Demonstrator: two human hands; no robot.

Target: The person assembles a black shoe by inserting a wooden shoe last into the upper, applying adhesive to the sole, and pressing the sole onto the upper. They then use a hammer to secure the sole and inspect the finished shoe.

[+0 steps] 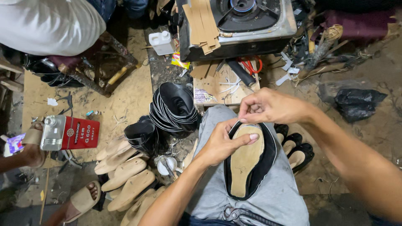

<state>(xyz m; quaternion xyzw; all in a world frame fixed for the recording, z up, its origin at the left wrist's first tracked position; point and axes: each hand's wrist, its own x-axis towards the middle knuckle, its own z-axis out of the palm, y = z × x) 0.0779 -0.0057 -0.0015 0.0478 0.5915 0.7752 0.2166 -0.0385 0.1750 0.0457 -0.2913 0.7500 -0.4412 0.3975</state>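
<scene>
Shoe on its last (pixel 247 165), sole upward, lying on my lap directly beneath both hands; its long axis runs from my body out toward my fingertips, toe end farthest from me. My left hand (pixel 224 144) is clasped over the toe-side edge, thumb flat across the tan insole; my right hand (pixel 268 106) pinches the black upper's rim at the far tip (the nearer hand to that end); spare wooden lasts (pixel 125 180) lie left of my left forearm.
</scene>
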